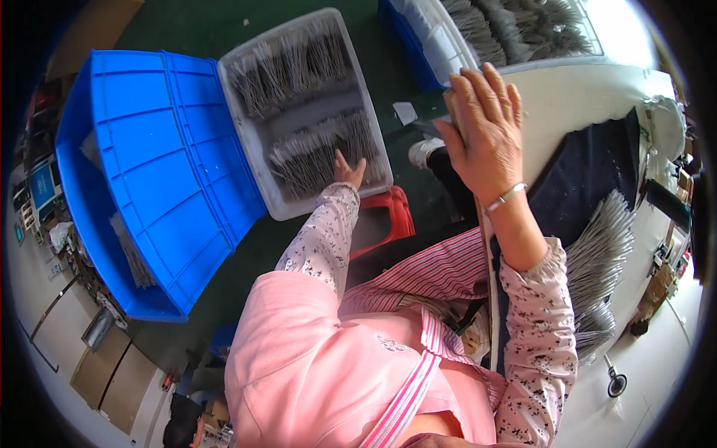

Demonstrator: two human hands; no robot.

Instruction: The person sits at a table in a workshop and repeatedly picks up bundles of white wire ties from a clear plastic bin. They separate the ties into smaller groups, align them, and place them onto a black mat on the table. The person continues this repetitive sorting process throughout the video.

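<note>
"Left hand [349, 175] first: what do you see from your end?"

"I see it over the lower row of thin grey wires [310, 157] in the pale bin [295, 118], fingers spread, grasping nothing that I can make out. I can't tell whether its fingertips touch the strands."

"And the right hand [489, 123]?"

"I have it at the edge of the worktop [571, 93], fingers straight and close together, thumb apart. Its palm faces away from me, so I can't tell whether it grips anything. I'd guess it helps with balance while the other arm stretches out."

"Why do the wires lie in rows?"

"Probably to keep the strands lined up and untangled: an upper row [287, 71] fills the other half, with a bare strip between. I take the dark cloth [597, 153], partly under the loose pile [601, 254], as a soft cover against sliding."

"What about the surface and the room?"

"I make out a whitish worktop, bent by the lens, with another batch of wires [515, 30] in a bin near its upper end. A blue bin [160, 142] stands just beside the pale one, a red stool [401, 216] near its lower corner. The floor [198, 26] is dark green, and clutter too small to sort crowds my left rim."
</note>
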